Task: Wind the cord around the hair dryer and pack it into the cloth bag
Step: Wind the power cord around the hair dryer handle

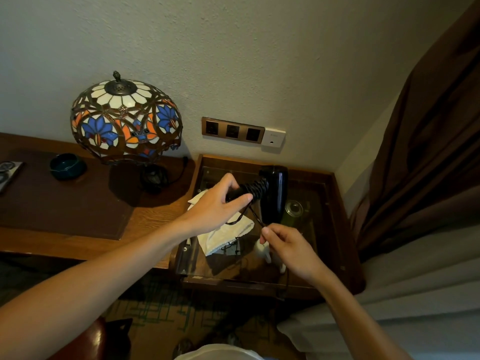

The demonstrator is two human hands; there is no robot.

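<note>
Between both hands, the hair dryer (274, 190) hangs cord-wrapped.

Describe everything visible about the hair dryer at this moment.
The hair dryer is glossy black plastic, held in the air above the glass-topped side table. Its handle points left, gripped by the left hand; dark cord coils around the handle. A loose strand runs down to the right hand, which pinches it.

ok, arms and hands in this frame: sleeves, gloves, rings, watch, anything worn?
Nothing worn that shows. The left hand and right hand are bare, with no gloves, rings or wristbands visible. Both forearms are uncovered up to the frame edge, so no sleeve shows. A bit of white garment is visible at the bottom edge.
</note>
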